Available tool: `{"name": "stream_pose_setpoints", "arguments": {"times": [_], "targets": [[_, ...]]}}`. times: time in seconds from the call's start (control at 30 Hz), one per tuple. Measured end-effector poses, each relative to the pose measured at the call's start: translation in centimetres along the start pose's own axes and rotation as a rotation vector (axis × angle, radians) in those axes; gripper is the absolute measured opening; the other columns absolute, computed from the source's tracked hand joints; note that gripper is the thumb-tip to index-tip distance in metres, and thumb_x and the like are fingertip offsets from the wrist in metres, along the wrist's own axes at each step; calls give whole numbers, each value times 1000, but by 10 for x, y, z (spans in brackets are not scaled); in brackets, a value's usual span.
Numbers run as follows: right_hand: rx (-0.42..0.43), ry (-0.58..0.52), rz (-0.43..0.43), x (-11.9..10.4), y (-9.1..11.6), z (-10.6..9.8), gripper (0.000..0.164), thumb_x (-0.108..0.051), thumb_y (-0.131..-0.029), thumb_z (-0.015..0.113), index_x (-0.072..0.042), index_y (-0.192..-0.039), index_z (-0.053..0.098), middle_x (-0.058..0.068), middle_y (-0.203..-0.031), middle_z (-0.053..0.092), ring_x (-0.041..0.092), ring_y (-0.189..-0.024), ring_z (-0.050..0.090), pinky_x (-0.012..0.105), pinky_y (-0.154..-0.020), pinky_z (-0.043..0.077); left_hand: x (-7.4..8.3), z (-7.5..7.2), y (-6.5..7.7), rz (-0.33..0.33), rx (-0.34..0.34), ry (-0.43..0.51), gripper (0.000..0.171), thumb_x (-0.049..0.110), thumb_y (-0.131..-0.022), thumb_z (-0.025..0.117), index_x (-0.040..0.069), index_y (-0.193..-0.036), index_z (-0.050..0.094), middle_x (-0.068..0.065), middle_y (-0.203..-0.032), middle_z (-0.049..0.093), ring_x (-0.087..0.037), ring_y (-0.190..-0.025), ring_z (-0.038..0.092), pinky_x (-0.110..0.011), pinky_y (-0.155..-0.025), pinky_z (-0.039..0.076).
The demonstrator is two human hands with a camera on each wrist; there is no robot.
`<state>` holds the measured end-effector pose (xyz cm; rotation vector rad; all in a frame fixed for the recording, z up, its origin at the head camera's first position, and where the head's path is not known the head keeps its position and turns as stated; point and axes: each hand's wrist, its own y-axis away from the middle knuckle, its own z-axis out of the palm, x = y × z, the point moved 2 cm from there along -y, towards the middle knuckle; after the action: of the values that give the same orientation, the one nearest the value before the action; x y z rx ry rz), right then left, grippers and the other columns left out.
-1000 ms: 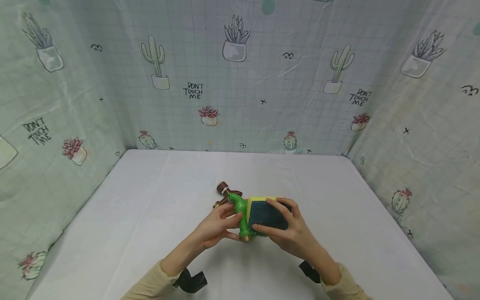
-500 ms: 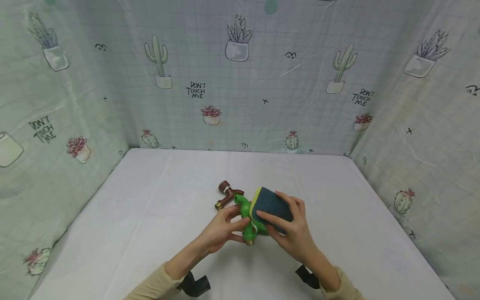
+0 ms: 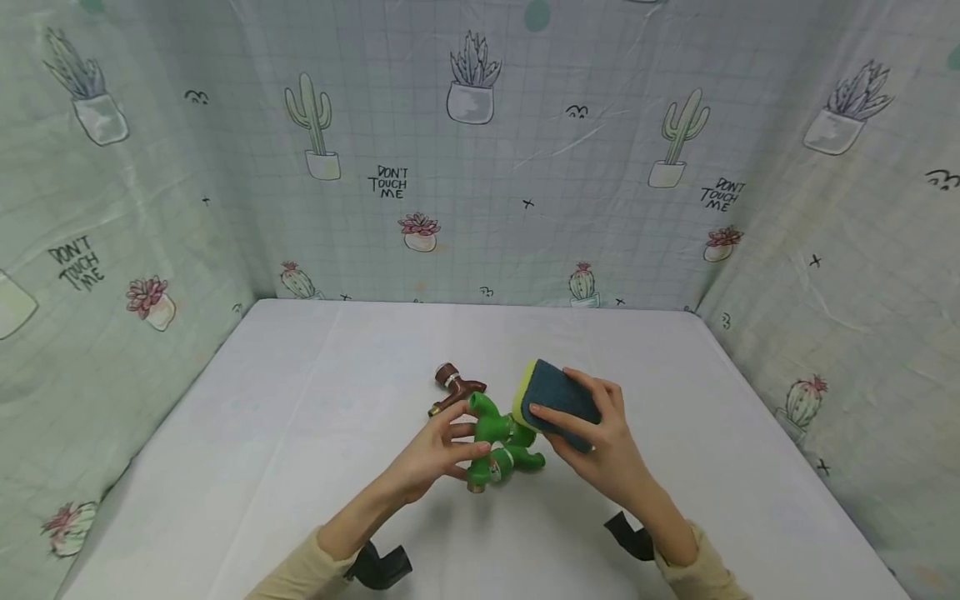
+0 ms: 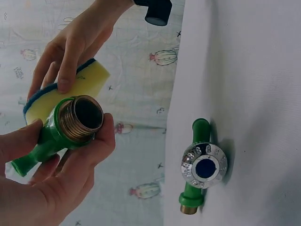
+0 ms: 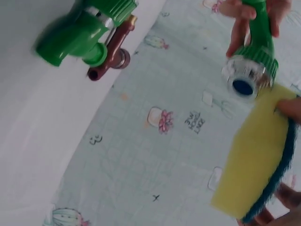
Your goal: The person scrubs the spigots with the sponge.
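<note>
I am working inside a cloth-screened booth (image 3: 240, 208), looking like a makeshift tabletop set.

A white table (image 3: 360, 358) is stretching ahead of me; printed cloth (image 3: 495, 167) is hanging at twelve o'clock and closing in the sides at ten and two, repeating potted plants (image 3: 472, 92) and "Don't touch me" lettering (image 3: 389, 182), while black devices (image 3: 381, 568) are sitting at my wrists. The cloth is screening off whatever building this is.

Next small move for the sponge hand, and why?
Probably press the sponge onto the held green tap and wipe along it. The left hand has that tap raised off the table, and the right hand grips the sponge close by, yellow side toward it. Whether they already touch isn't clear.
</note>
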<state>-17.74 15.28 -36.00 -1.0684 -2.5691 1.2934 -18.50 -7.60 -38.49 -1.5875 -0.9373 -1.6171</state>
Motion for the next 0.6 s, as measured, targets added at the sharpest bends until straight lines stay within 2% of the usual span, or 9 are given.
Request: {"name": "stream_pose_setpoints", "arguments": {"times": [0.17,0.37,0.6], "targets": [[-14,-50,-59,7,1,-5,30,-43,-87,49,-29,-109,64,17,-133,40,28,-113,32,45,-77,43,-2,-4,-1,-15,-11,19,48,15,-86,58,4,-129,39,-20,-114,46,-16,-84,61,-41,-65,55],[-8,-95,-74,9,2,-8,29,-42,-86,51,-28,-108,65,16,-133,40,25,-116,31,43,-81,43,-4,-3,-1,-29,-44,36,42,11,-89,54,-4,-126,43,-18,-114,48,-17,-83,62,-42,-64,55],[-47,-188,-100,5,1,-5,28,-35,-85,58,-25,-110,64,17,-133,39,24,-117,32,35,-88,39,-7,-3,-5,-27,-50,33,38,9,-90,51,-1,-125,41,-21,-116,52,-20,-87,63,-39,-65,55]]}}
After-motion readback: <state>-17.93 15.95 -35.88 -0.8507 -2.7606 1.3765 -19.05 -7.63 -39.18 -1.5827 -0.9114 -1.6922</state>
